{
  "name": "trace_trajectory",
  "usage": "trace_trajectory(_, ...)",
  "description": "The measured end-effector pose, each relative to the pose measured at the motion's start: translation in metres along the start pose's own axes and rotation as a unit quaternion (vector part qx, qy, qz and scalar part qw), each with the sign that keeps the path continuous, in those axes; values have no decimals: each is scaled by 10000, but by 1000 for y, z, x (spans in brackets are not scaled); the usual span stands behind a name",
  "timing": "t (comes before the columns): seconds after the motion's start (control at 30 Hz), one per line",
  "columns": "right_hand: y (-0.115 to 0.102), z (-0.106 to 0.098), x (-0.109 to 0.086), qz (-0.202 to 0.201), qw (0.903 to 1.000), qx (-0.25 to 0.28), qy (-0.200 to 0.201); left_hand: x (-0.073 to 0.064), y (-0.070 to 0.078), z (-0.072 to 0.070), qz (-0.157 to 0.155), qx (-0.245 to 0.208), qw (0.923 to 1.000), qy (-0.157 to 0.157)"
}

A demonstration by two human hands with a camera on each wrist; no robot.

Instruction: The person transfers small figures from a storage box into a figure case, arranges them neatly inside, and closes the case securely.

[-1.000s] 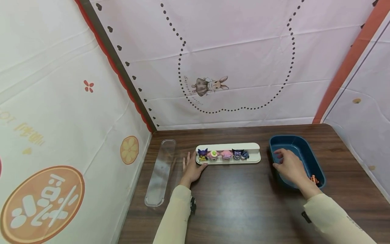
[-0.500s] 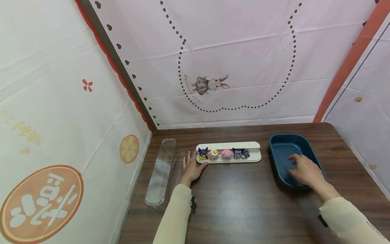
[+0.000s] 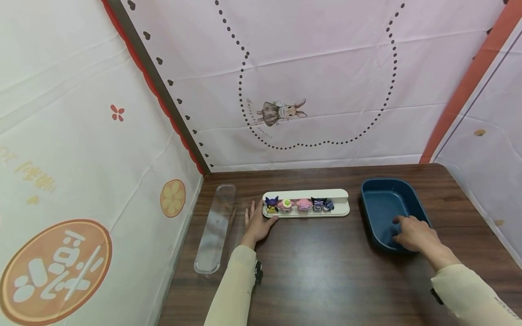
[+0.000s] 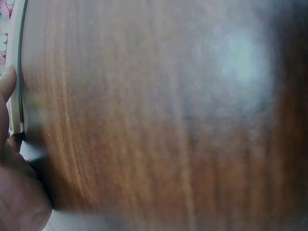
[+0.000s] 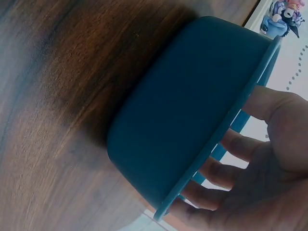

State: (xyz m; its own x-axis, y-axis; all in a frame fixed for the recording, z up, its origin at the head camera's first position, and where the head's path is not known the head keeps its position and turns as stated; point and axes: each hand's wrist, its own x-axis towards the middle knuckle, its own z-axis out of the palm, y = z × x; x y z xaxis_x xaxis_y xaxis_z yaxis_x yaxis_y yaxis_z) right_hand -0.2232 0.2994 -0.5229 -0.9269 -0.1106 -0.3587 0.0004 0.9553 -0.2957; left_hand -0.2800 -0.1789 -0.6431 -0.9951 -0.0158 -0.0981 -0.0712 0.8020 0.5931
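A narrow white display stand [image 3: 303,214] lies across the table and holds a row of small figurines. Among them are a purple-and-yellow one [image 3: 271,205], pink ones [image 3: 303,205] and a dark purple one [image 3: 318,205]. My left hand [image 3: 257,226] rests against the stand's left end, thumb along its front edge and fingers spread. My right hand [image 3: 418,235] reaches into the deep blue bin [image 3: 383,208], its thumb and index finger apart. In the right wrist view the bin's wall [image 5: 187,106] hides the fingertips. No object shows between the fingers.
A long clear plastic cover [image 3: 215,231] lies on the table left of my left hand. The brown wooden tabletop [image 3: 318,280] meets printed cloth walls [image 3: 326,90] at the back and sides.
My right hand has moved right and toward me within the bin. The orange striped figurine in the bin's near right corner is now out of sight. My left hand stays put.
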Motion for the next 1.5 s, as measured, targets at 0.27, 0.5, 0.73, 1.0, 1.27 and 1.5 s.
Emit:
trace_trajectory(0.27,3,0,2,-104,9996,-27,-244,1,-4,2,82,20,9999,63)
trace_trajectory(0.5,5,2,7,-221,9981,139,-557,1,-1,0,25,-52,10000,5)
trace_trajectory(0.73,10,5,6,-239,9989,226,-323,-3,3,-3,-11,-119,9999,-20)
trace_trajectory(1.0,11,0,6,-442,9965,520,477,-4,6,-5,-67,-137,9999,-56)
trace_trajectory(1.27,8,3,4,-864,9838,921,1270,-4,5,-5,9,-139,9999,-6)
trace_trajectory(1.5,4,5,5,-1009,9759,1018,1645,-4,4,-3,29,-157,9999,35)
